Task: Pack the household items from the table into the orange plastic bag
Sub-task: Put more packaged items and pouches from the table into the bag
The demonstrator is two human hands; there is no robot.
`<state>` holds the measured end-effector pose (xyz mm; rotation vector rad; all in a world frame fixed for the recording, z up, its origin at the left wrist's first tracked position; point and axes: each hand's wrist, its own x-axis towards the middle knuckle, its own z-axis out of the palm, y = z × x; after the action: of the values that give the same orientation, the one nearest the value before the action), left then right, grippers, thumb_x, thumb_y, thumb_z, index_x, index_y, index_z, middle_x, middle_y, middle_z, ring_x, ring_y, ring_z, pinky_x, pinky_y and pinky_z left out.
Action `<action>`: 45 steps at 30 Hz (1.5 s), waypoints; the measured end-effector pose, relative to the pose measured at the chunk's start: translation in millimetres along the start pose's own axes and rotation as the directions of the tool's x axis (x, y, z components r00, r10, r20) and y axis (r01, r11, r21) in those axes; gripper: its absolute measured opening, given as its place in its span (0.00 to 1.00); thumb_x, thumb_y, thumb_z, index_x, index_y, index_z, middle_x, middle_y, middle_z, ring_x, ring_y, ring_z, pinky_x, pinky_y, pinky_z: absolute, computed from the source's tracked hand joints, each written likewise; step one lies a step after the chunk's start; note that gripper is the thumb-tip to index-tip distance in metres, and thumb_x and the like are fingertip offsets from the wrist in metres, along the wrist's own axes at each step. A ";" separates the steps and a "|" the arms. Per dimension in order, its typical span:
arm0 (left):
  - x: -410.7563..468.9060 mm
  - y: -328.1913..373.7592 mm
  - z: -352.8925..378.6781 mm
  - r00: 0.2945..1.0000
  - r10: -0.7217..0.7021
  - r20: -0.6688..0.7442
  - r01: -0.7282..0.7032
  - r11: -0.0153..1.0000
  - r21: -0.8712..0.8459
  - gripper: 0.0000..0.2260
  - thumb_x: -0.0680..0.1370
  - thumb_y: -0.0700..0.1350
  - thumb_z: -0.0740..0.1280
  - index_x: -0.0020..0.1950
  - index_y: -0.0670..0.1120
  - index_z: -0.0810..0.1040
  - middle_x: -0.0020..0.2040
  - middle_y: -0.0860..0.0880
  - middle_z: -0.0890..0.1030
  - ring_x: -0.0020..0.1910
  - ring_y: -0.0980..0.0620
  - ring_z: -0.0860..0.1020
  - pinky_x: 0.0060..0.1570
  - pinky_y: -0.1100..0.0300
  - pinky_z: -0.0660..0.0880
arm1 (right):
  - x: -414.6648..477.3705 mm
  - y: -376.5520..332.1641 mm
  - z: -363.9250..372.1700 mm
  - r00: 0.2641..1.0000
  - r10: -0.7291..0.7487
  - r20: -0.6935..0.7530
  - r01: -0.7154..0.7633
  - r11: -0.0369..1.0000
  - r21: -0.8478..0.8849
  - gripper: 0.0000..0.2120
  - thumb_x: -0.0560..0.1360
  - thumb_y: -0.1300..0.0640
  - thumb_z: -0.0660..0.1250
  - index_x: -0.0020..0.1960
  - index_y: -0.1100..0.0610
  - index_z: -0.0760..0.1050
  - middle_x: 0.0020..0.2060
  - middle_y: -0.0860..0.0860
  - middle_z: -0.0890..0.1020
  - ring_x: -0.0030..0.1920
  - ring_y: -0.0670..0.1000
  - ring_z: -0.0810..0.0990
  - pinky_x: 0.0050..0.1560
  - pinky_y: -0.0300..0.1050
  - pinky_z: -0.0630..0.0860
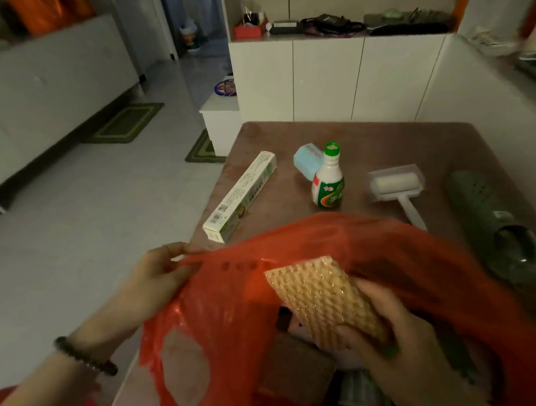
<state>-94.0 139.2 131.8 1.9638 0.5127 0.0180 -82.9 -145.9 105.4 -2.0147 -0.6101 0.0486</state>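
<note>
Step in hand: loading one item into the bag.

Your left hand (pixel 164 274), beaded bracelet (pixel 87 357) on the wrist, pinches the near-left rim of the orange plastic bag (pixel 212 309) and holds the mouth open. The bag sits at the near edge of the table (pixel 386 136).

The yellow scouring pad (pixel 317 297) is in the bag's mouth, tilted, its far end poking above the rim. A brown block (pixel 295 366) lies lower inside the bag, just left of the pad.

Your right hand (pixel 398 331) grips the pad's near end, fingers curled round it, wrist over the opening.

The next move looks like pushing the pad down beside the brown block and letting go, with your left hand keeping the rim up.

Not yet packed, on the table beyond the bag:
- long white box (pixel 240 196), lying diagonally, its near end just beside the bag
- pale blue pack (pixel 307 161), far, touching or just behind the bottle; can't tell which
- green-capped bottle (pixel 327 179), upright
- lint roller (pixel 395 185), handle pointing toward the bag
- green slipper (pixel 493 224), far right, near the table edge

The box looks like the nearest next pick.
</note>
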 end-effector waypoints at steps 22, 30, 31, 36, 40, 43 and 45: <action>-5.2 -1.6 -35.4 0.763 -0.184 0.620 0.113 0.982 0.153 0.41 0.56 0.72 0.70 0.53 0.40 0.76 0.52 0.40 0.81 0.47 0.38 0.78 0.54 0.48 0.75 | -6.3 16.6 32.1 0.940 -0.219 0.261 0.274 0.942 -0.193 0.12 0.76 0.48 0.60 0.58 0.43 0.74 0.58 0.42 0.75 0.60 0.37 0.72 0.59 0.30 0.69; 120.6 -26.1 0.2 0.992 -0.118 0.033 0.102 0.942 0.320 0.29 0.77 0.53 0.63 0.74 0.47 0.57 0.69 0.41 0.69 0.64 0.43 0.72 0.58 0.54 0.71 | 113.7 -14.8 -0.4 0.999 0.017 -0.045 -0.011 0.992 0.127 0.19 0.71 0.67 0.68 0.48 0.43 0.75 0.47 0.47 0.83 0.45 0.43 0.82 0.47 0.38 0.79; 138.3 -32.8 9.0 0.994 -0.106 0.028 0.089 0.929 0.359 0.31 0.76 0.52 0.64 0.75 0.45 0.55 0.70 0.40 0.68 0.66 0.42 0.70 0.60 0.53 0.70 | 127.2 -13.6 3.6 0.997 0.062 -0.034 -0.056 0.986 0.157 0.19 0.71 0.67 0.69 0.48 0.42 0.74 0.48 0.48 0.82 0.44 0.45 0.82 0.49 0.42 0.79; 204.9 -70.7 41.3 0.994 -0.097 -0.045 0.107 0.877 0.468 0.38 0.72 0.56 0.68 0.75 0.47 0.53 0.70 0.40 0.65 0.66 0.40 0.68 0.65 0.48 0.70 | 155.6 5.3 11.9 0.987 0.160 -0.007 -0.156 0.974 0.162 0.19 0.70 0.66 0.69 0.51 0.43 0.73 0.50 0.47 0.81 0.43 0.41 0.81 0.46 0.29 0.76; 231.1 -94.6 59.0 0.993 -0.095 -0.076 0.119 0.880 0.460 0.35 0.73 0.54 0.68 0.74 0.47 0.55 0.67 0.42 0.69 0.62 0.44 0.73 0.59 0.52 0.74 | 149.9 23.9 2.0 0.970 0.242 -0.017 -0.231 0.942 0.243 0.19 0.69 0.70 0.69 0.51 0.48 0.76 0.47 0.49 0.83 0.43 0.46 0.83 0.44 0.32 0.78; 238.5 -102.9 63.0 0.987 -0.069 -0.142 0.126 0.886 0.446 0.29 0.75 0.54 0.65 0.70 0.44 0.61 0.66 0.42 0.71 0.59 0.43 0.75 0.56 0.53 0.73 | 146.5 32.0 -2.7 0.948 0.313 -0.048 -0.281 0.901 0.332 0.18 0.69 0.74 0.66 0.50 0.54 0.77 0.43 0.54 0.84 0.40 0.52 0.84 0.40 0.38 0.80; 234.8 -99.7 62.9 0.985 -0.075 -0.155 0.128 0.921 0.367 0.26 0.74 0.53 0.66 0.68 0.42 0.65 0.64 0.42 0.73 0.57 0.45 0.75 0.53 0.54 0.74 | 144.0 33.0 -6.8 0.942 0.332 -0.053 -0.284 0.870 0.402 0.18 0.69 0.77 0.64 0.49 0.57 0.77 0.41 0.57 0.84 0.36 0.52 0.84 0.35 0.36 0.80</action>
<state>99.8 204.5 -33.1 2.3188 0.7543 -0.0108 57.8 -101.0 112.5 -1.6903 -0.1733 0.2225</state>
